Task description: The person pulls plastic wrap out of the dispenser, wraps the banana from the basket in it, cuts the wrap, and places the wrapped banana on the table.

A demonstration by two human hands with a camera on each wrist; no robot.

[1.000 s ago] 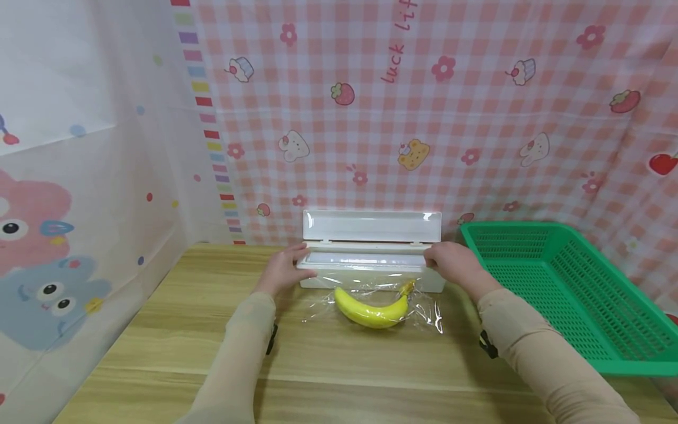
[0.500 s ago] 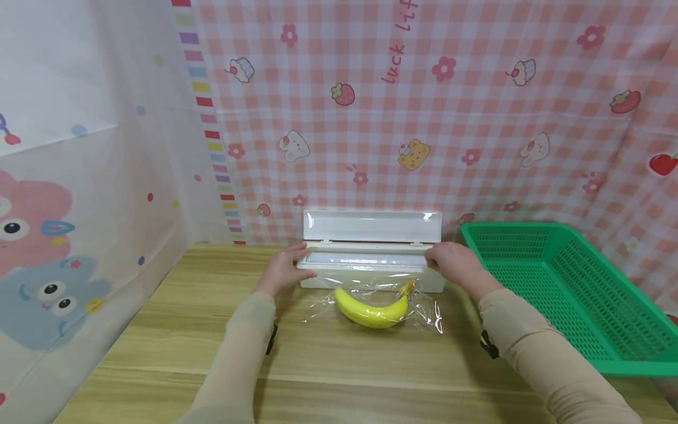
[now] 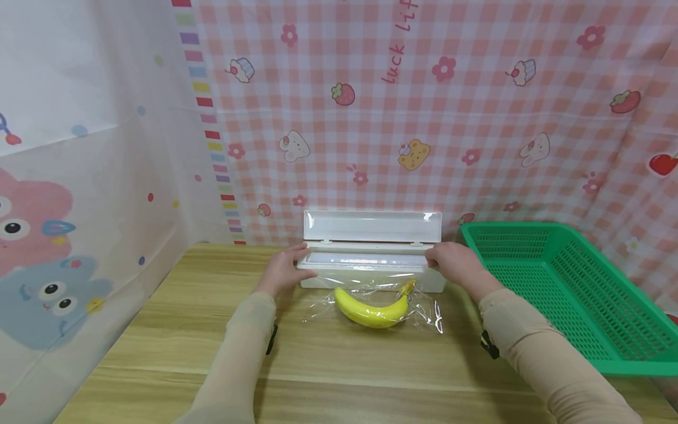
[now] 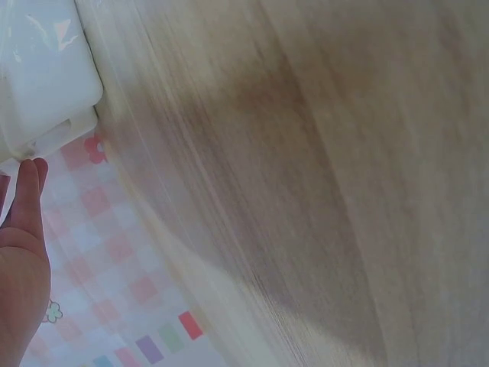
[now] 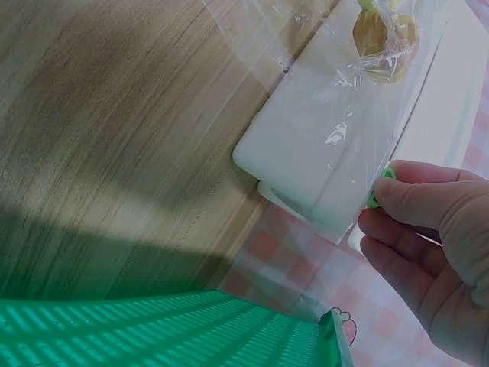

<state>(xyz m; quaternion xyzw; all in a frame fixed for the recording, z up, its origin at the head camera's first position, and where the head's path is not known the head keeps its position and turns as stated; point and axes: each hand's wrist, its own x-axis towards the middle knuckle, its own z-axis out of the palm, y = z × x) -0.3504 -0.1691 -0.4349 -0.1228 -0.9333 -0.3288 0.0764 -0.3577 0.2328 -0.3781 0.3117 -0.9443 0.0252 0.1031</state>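
In the head view a white cling film dispenser [image 3: 431,284] stands at the table's back edge, its lid [image 3: 372,225] raised. A roll [image 3: 365,258] lies inside. Clear film [image 3: 424,306] hangs from the front and drapes over a yellow banana [image 3: 371,315] on the table. My left hand [image 3: 282,272] grips the box's left end, thumb in front; the left wrist view shows its fingertips at the end. At the right end my right hand [image 3: 455,263] pinches a small green slide cutter [image 5: 382,188] between thumb and forefinger, plain in the right wrist view.
A green slotted basket [image 3: 582,282] stands to the right, close beside my right forearm. The wooden table [image 3: 365,365] stretches toward me. Right behind the dispenser hangs a pink checked cloth [image 3: 360,135], and a white printed cloth [image 3: 132,176] hangs on the left.
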